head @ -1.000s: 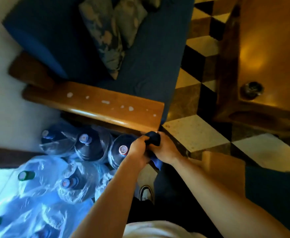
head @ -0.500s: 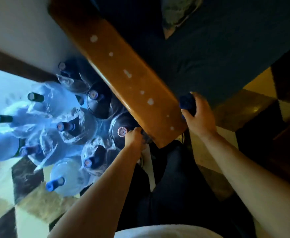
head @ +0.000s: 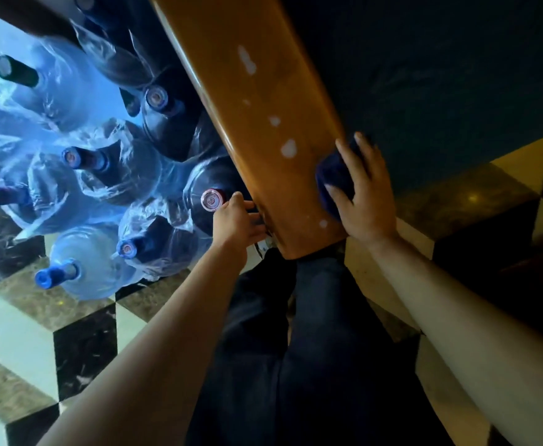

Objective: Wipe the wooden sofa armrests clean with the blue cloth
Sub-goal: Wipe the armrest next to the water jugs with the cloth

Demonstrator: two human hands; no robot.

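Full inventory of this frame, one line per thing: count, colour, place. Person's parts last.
wooden armrest: one, orange-brown, runs from top centre down to the person's legs; several white spots on top.
blue cloth: one, dark blue, on the armrest's right edge under the right hand.
sofa cushion: one, dark blue, right of the armrest.
water jugs: about eight, blue, several plastic-wrapped, on the floor left of the armrest.
floor: checkered dark, pale and brown tiles.
trousers: dark, bottom centre.
left hand: at the armrest's left side, near its end.
right hand: pressing the cloth.
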